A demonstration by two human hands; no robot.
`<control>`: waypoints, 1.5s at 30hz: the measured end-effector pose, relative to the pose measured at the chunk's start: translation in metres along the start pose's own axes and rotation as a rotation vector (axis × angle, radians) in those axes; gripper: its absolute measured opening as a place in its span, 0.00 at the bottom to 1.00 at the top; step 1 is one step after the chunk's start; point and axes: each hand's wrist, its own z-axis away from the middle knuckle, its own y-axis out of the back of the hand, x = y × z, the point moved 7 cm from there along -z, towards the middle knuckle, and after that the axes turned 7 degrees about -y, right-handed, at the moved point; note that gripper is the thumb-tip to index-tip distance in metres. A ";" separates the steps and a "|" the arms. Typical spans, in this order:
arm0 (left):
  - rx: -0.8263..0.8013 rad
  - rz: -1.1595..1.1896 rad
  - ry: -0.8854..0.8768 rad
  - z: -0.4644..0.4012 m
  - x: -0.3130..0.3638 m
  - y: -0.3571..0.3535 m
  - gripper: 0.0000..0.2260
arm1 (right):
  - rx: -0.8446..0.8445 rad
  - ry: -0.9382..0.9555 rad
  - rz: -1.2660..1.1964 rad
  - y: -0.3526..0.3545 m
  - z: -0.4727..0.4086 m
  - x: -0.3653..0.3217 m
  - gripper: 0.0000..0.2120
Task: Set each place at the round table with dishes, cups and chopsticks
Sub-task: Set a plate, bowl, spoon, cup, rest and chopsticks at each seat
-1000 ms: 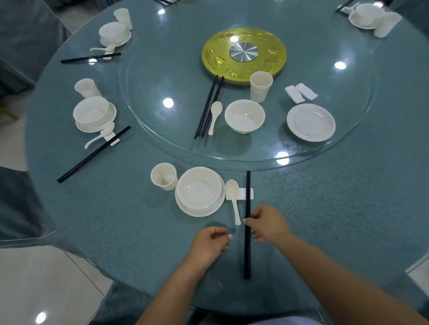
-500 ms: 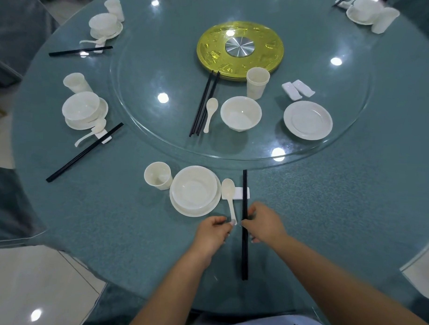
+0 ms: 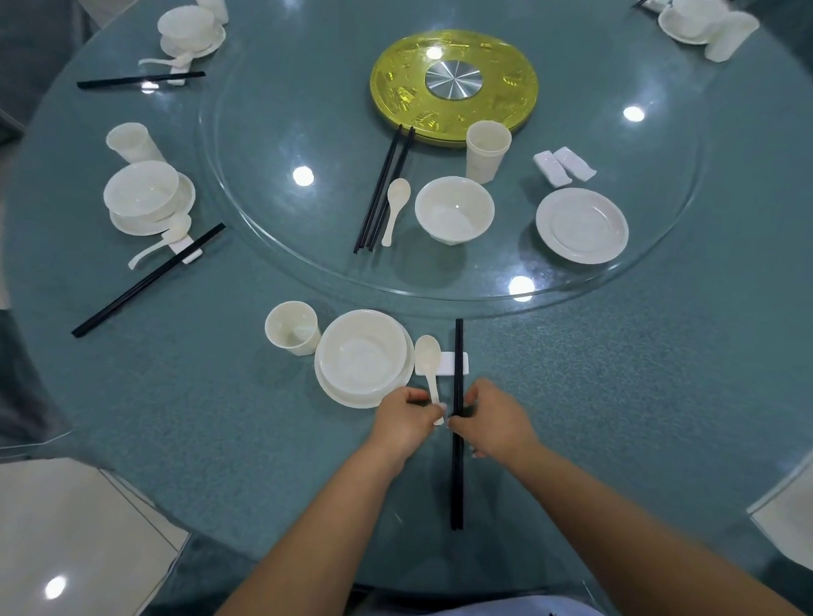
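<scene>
At the near place a white cup (image 3: 292, 327) stands left of a bowl on a plate (image 3: 363, 357). A white spoon (image 3: 429, 368) lies with its head on a white rest (image 3: 449, 363), and black chopsticks (image 3: 456, 471) lie across that rest, pointing toward me. My left hand (image 3: 403, 423) pinches the spoon's handle end. My right hand (image 3: 493, 423) pinches the chopsticks about midway along them. On the glass turntable (image 3: 269, 238) lie spare chopsticks (image 3: 383, 189), a spoon (image 3: 394, 208), a bowl (image 3: 454, 216), a cup (image 3: 486, 151), a plate (image 3: 581, 225) and two rests (image 3: 564, 166).
Set places lie at the left (image 3: 146, 197), far left (image 3: 188, 28) and far right (image 3: 700, 25). A gold disc (image 3: 403, 91) sits at the turntable's centre. Grey chair covers stand around the table's left side; a white one shows at the right edge (image 3: 798, 510).
Both hands have moved forward toward the place setting and drawn together. The left hand now pinches the spoon handle; the right stays on the chopsticks.
</scene>
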 end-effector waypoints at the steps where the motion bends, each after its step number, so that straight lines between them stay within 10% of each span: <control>1: 0.009 -0.008 0.001 0.000 -0.001 -0.001 0.09 | 0.004 0.006 0.007 0.000 0.000 0.000 0.14; 39: 0.086 -0.006 -0.024 0.013 -0.014 0.010 0.13 | 0.038 0.062 0.115 0.004 0.006 -0.002 0.12; 45: 0.086 -0.286 -0.088 0.020 -0.003 0.014 0.13 | 0.030 0.064 0.083 0.003 0.004 -0.001 0.13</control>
